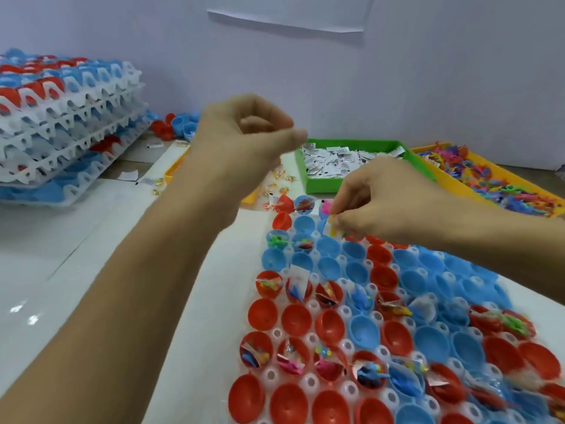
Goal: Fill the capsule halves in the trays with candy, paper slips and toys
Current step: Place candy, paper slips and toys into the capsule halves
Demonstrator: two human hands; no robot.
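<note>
White tabletop (pixel 76 258) runs up to a pale wall (pixel 443 71), where a sheet of paper (pixel 290 13) hangs at the top edge. On the near right lies a clear tray (pixel 308 381) packed with red and blue capsule halves (pixel 295 319); some hold toys, sweets and slips, such as the red one (pixel 256 350) in the left column, while many others sit bare. The right hand (pixel 388 203) hovers over the far end of this tray with its fingers curled, pinching a small yellow and white piece (pixel 331 226) at the fingertips; what that piece is I cannot tell. The left hand (pixel 244 139) is raised higher and further back, fingers curled with the thumb against them; it is blurred, and whether it grips anything cannot be told. Behind the hands stands a green bin (pixel 321 186) heaped with paper slips (pixel 333 162), and just beside it on the right a yellow bin (pixel 452 185) full of small coloured toys (pixel 495 182). Wrapped candy (pixel 279 179) lies scattered in another yellow bin (pixel 171 172), mostly hidden by the left forearm. On the far left, a stack of trays (pixel 70 123) loaded with more red and blue halves rests on the table, with loose halves (pixel 174 123) lying near the wall beside it.
</note>
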